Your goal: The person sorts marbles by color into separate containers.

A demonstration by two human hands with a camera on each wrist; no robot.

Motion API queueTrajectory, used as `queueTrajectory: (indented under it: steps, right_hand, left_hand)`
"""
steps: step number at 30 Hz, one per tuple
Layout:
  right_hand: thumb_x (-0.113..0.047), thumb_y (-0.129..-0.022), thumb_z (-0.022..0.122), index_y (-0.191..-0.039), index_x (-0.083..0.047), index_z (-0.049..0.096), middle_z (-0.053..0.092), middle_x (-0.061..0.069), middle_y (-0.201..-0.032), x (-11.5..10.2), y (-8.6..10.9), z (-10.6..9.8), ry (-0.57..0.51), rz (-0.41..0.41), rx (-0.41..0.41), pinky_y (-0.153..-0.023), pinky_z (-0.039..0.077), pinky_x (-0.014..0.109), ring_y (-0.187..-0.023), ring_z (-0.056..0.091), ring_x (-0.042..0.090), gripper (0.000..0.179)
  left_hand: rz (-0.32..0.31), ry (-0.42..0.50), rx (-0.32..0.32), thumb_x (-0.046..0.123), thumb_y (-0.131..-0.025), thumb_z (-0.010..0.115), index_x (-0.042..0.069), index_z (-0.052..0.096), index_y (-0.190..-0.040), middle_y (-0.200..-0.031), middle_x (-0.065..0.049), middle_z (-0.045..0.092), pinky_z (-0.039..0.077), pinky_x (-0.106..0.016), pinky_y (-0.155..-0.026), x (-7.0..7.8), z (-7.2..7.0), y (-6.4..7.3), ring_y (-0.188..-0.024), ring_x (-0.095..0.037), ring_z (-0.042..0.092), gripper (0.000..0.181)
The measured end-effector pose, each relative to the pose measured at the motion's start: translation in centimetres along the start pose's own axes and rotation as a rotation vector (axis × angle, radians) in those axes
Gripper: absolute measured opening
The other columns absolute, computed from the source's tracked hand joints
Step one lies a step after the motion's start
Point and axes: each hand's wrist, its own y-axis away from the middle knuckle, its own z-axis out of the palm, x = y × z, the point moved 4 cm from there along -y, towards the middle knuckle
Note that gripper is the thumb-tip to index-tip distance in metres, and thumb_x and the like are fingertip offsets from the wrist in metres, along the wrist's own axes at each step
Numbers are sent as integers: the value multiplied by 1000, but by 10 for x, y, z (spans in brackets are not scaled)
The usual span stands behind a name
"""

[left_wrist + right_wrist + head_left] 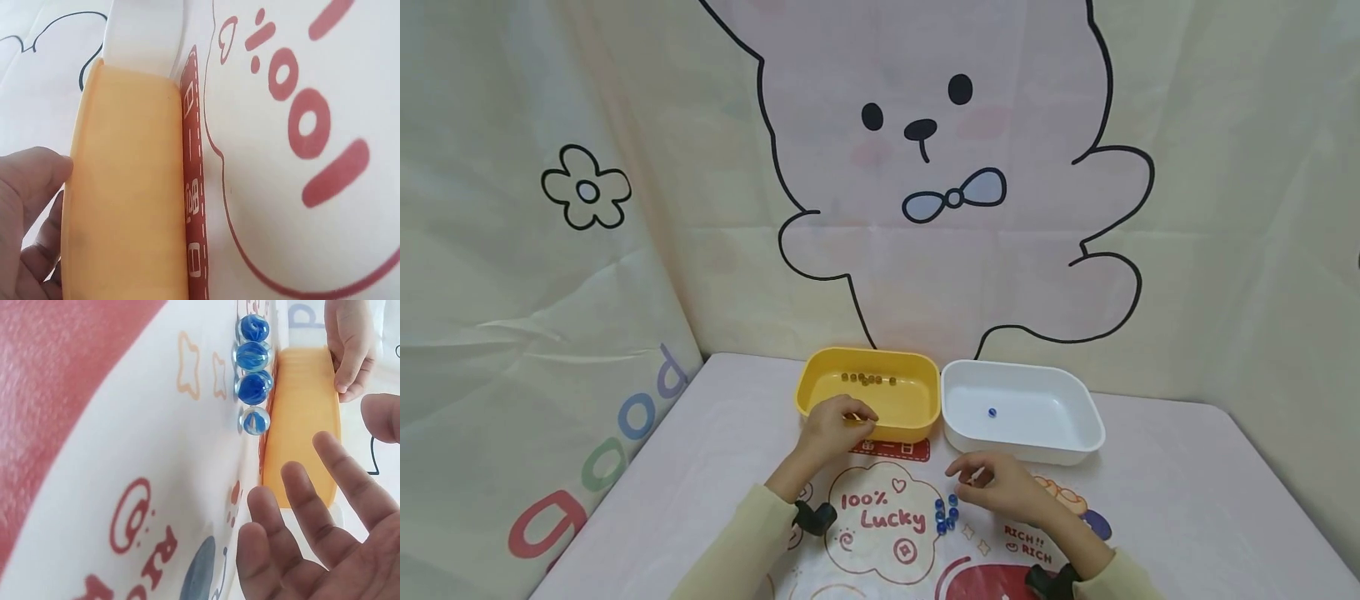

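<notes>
In the head view my left hand (pixel 837 429) is bent over the front rim of the yellow tray (pixel 912 427). Its fingertips are partly hidden, and whether they hold anything cannot be made out. The left wrist view has these fingers (pixel 31 175) at the tray's rim. Several small brownish beads or marbles (pixel 865 379) lie along the far part of that tray. My right hand (pixel 1000 485), palm bare and fingers spread, hovers beside two short rows of blue glass marbles (pixel 253 387) on the table. A single blue marble (pixel 992 412) lies in the white tray (pixel 1037 446).
The two trays stand side by side at the table's back, near a hanging cloth (pixel 722 275) with a bear drawing. A printed tablecloth (pixel 880 554) covers the front middle. The table's right edge (pixel 1277 475) slopes away beyond the white tray.
</notes>
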Motion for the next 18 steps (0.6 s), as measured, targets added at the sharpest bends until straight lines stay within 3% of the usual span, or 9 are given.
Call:
queueTrajectory:
  steps: [5,18]
  right_hand:
    - [-21,-85,70,-105,-14,71,64,0,-91,2,-1,1,1,7,-11,-65,49,23,-79,55,17,21]
    - [-20,-82,73,-104,-15,71,59,0,-80,5,-7,8,10,1,-55,-58,44,22,-71,51,14,22]
  left_hand:
    - [-26,36,-2,31,-83,74,26,76,-86,-90,13,66,49,-30,-81,-5,3,-2,-86,-8,57,6]
    - [-52,9,-2,35,-81,75,29,75,-84,-90,14,68,46,-33,-84,-6,5,-3,-87,-8,58,8]
